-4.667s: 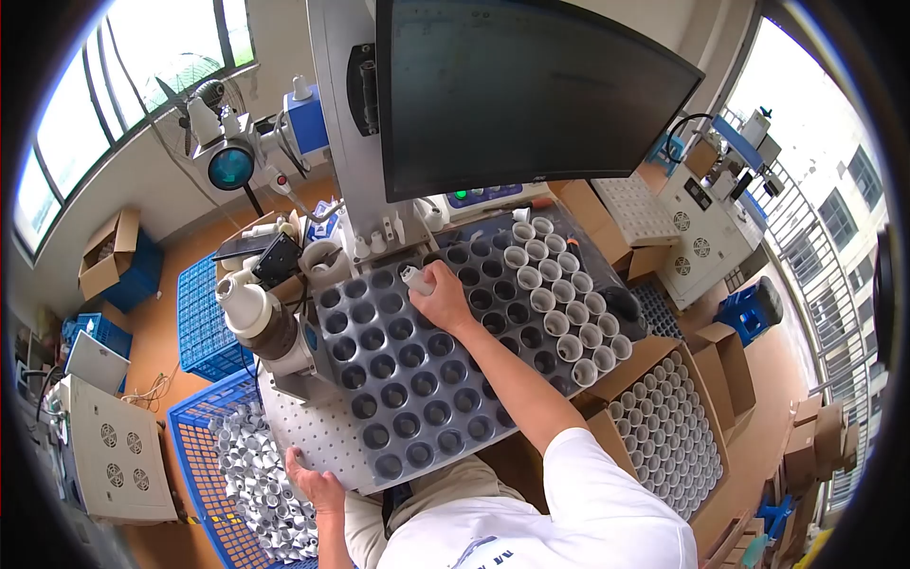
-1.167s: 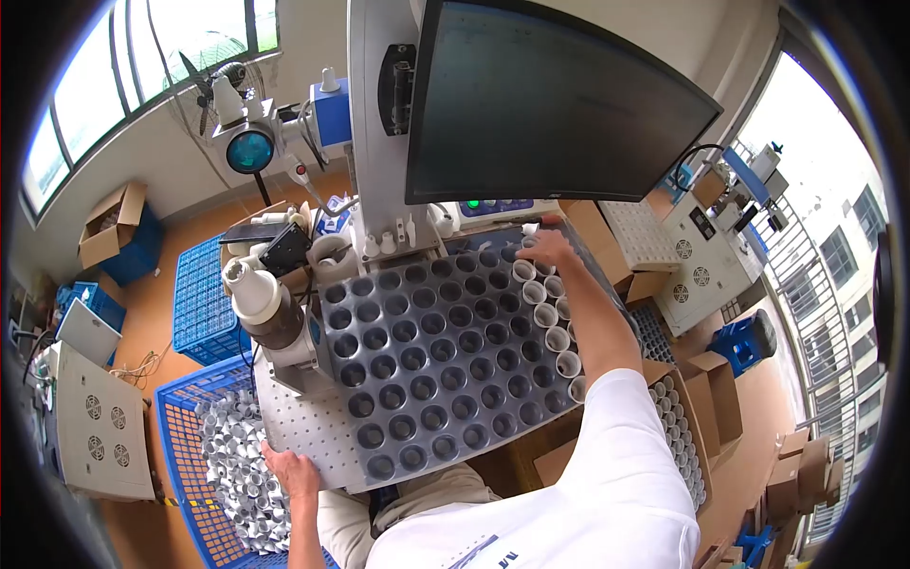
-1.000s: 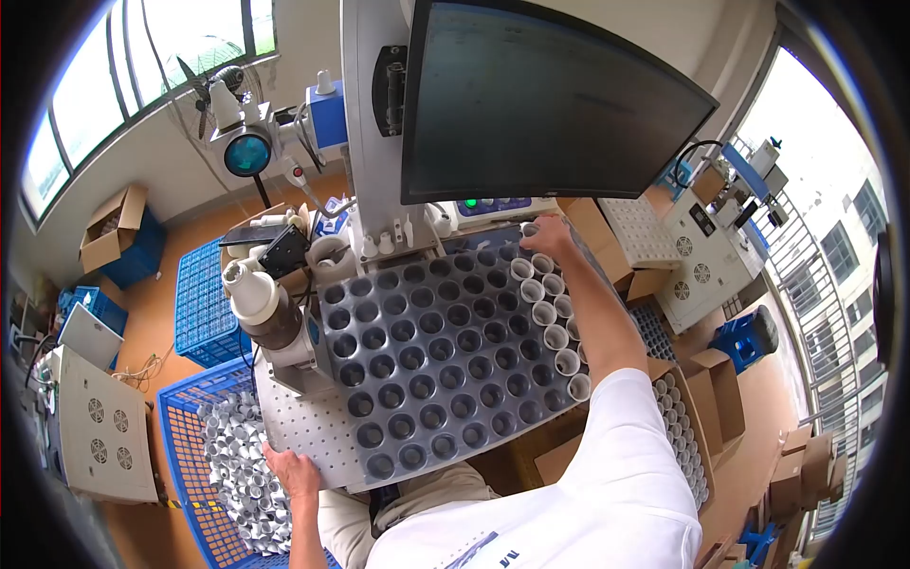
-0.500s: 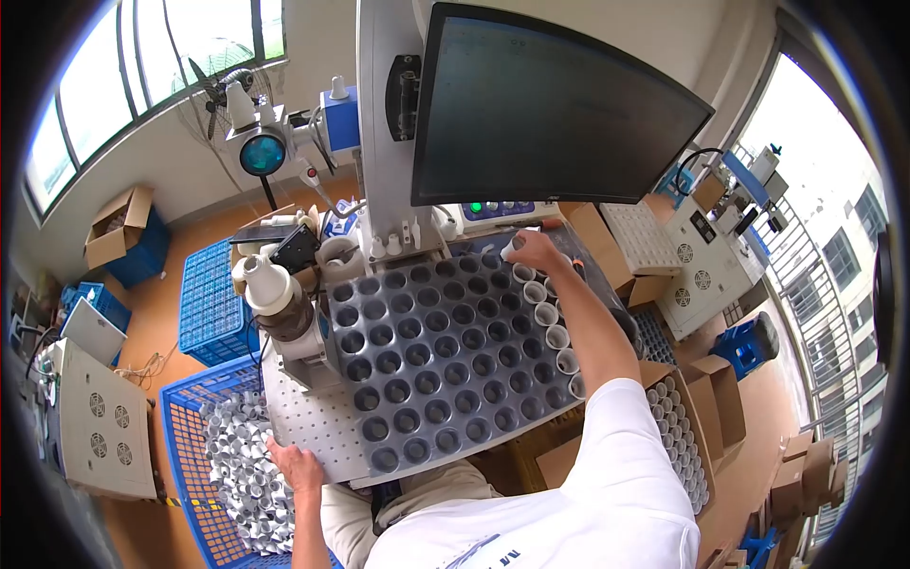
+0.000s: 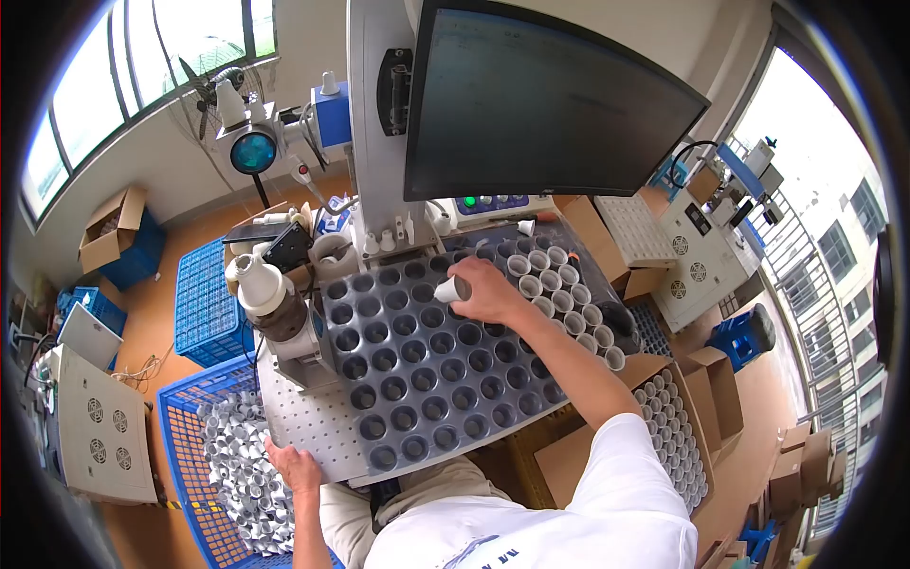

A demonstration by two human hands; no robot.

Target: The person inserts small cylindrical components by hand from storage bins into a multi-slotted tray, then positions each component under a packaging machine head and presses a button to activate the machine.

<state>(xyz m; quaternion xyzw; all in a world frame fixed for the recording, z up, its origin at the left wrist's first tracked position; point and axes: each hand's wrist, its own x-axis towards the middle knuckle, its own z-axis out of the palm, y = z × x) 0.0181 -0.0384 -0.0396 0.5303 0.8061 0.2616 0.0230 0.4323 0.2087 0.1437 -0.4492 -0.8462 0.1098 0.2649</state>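
My right hand is closed around a small white cup, tilted sideways above the upper middle of a dark tray with rows of round wells. Just right of that hand, several white cups stand mouth up in rows along the tray's right side. My left hand rests at the edge of a perforated metal plate, one finger stretched out and the others partly hidden. Next to it, a blue basket holds a heap of loose white cups.
A dark monitor overhangs the tray's far side. Left of the tray stands a device with a white conical top. One white cup lies by the far edge. A cardboard box with packed cups sits at right.
My right hand has moved from the tray's far right corner leftward and nearer, and the cup it holds now shows plainly. My left hand has stayed put. The view has shifted slightly.
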